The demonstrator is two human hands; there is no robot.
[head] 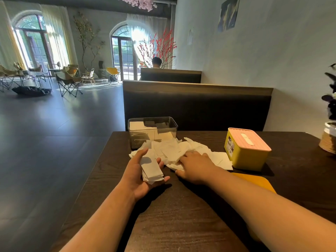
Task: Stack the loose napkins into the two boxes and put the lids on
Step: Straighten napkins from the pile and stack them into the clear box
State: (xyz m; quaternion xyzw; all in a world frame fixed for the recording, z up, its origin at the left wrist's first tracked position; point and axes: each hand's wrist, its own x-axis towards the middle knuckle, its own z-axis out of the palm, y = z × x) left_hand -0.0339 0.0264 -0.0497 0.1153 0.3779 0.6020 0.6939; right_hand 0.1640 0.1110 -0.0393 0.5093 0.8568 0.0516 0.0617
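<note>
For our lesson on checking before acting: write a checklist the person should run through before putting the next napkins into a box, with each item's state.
1. Napkins in hand: ok, the left hand grips a napkin stack.
2. Is the clear box open, with room: ok.
3. Is the yellow box open for filling: not ok, its pink lid is on.
4. Are the loose napkins all gathered: not ok, a pile lies under the right hand.
5. How full the yellow box is: cannot tell.

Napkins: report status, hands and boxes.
Left hand holds a small stack; right hand flat on the loose pile. Clear box open, part filled; yellow box lidded. Nothing blocking.
</note>
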